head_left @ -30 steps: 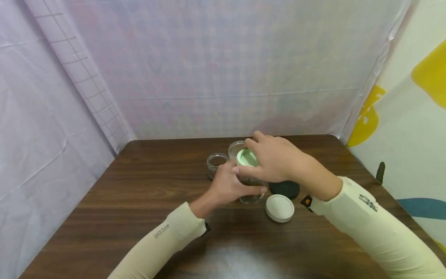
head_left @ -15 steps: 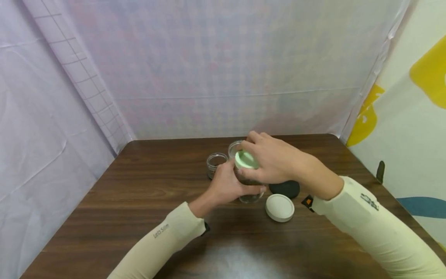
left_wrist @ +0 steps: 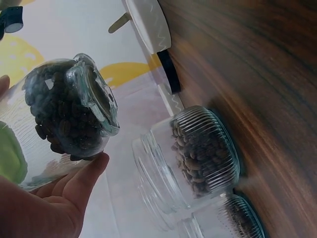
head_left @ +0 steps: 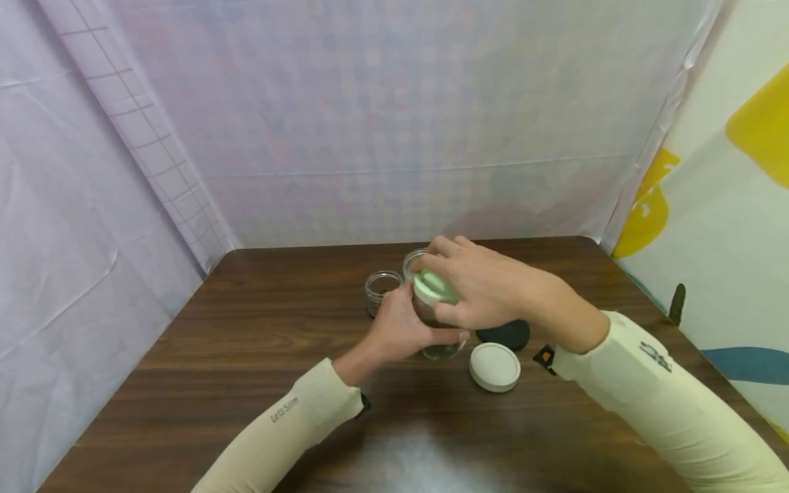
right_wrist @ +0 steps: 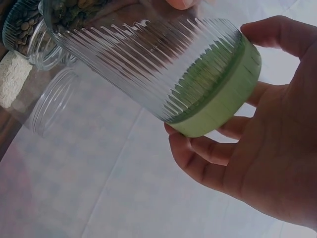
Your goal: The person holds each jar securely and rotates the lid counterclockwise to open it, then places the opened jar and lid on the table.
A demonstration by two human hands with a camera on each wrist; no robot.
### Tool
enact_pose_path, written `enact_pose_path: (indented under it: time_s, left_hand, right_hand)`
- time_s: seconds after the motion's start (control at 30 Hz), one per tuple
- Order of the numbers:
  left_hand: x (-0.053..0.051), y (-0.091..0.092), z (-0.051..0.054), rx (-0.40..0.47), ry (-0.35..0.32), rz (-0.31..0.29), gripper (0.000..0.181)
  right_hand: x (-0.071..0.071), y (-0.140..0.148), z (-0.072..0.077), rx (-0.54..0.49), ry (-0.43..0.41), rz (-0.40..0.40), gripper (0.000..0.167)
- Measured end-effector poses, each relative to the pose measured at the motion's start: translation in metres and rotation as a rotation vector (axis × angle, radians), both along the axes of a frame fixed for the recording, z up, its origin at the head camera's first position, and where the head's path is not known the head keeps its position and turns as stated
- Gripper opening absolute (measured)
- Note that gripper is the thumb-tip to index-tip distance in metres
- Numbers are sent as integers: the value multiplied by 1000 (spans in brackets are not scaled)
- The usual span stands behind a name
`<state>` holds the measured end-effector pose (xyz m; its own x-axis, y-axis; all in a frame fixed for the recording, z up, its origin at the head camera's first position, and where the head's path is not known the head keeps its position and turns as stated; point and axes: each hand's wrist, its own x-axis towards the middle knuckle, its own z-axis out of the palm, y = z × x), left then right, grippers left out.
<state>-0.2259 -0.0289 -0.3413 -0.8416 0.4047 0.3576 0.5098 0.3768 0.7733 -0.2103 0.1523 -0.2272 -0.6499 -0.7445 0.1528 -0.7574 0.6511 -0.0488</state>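
Observation:
My left hand (head_left: pixel 401 325) wraps round a clear ribbed glass jar (left_wrist: pixel 64 109) with dark coffee beans gathered at its base end. In the left wrist view the jar hangs tilted, its base off the table. A green lid (right_wrist: pixel 218 106) sits on its mouth. My right hand (head_left: pixel 493 284) grips that lid by the rim, fingers on the far side and thumb on the near side. The right wrist view has fingers and thumb spread round the lid's edge. Behind the hands, much of the jar's body is hidden in the head view.
To the left stands an open glass jar (head_left: pixel 383 291) with brown contents. Another open jar (head_left: pixel 416 260), partly hidden, is behind my right hand. A white lid (head_left: pixel 495 368) and a black lid (head_left: pixel 505 335) lie on the wooden table (head_left: pixel 246 356) at the right.
My right hand has shifted slightly left and its fingers have moved round the rim of the green lid. The jar's top has tipped a little left. My left hand stays nearly still.

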Motion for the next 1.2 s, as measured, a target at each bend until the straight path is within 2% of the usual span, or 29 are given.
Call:
enact_pose_path:
  time_s: [0.13, 0.33, 0.43, 0.57, 0.67, 0.83, 1.0, 1.2]
  left_hand:
    - [0, -1, -1, 20, 18, -16, 87]
    - [0, -1, 0, 43, 1, -21, 77]
    - [1, -1, 0, 42, -8, -17, 71]
    - [1, 1, 0, 26, 27, -8, 62]
    - [1, 2, 0, 24, 56, -10, 65]
    - [0, 1, 0, 34, 40, -10, 71]
    - [-2, -1, -2, 27, 45, -21, 80]
    - [-2, -2, -2, -6, 50, -15, 86]
  right_hand:
    - [1, 0, 5, -16, -4, -41, 55]
    - [1, -4, 10, -43, 57, -251, 76]
    - [1, -8, 8, -1, 48, -300, 81]
    - [2, -11, 3, 58, 42, -287, 78]
    - [2, -12, 2, 53, 46, -259, 70]
    - [0, -11, 1, 17, 40, -210, 62]
    - [0, -9, 1, -20, 23, -141, 65]
    - [-2, -5, 3, -37, -50, -73, 68]
